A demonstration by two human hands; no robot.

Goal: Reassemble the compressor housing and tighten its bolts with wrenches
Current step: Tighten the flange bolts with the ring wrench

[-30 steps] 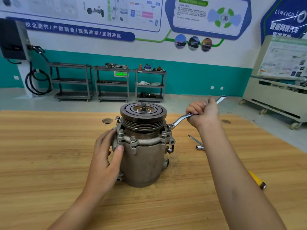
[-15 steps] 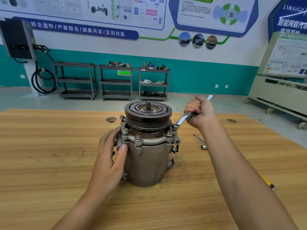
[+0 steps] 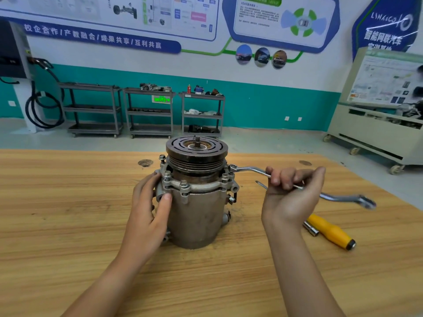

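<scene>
My right grip [image 3: 290, 191] closed on the wrench [image 3: 249, 169], left grip [image 3: 148, 202] flat against the compressor [image 3: 196, 216]: keep ring square on its right-side bolt [image 3: 232, 167], pull evenly.

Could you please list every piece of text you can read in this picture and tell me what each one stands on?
"校企合作 / 产教融合 / 成果共享 / 互利共赢": blue wall banner.
"智能网联汽车": blue sign at right; its logo line above and the line below are unclear.
Green sign behind the carts: too small to read.
Wall posters and display board: print blurred.
No legible markings on the compressor or the wrench.
</scene>
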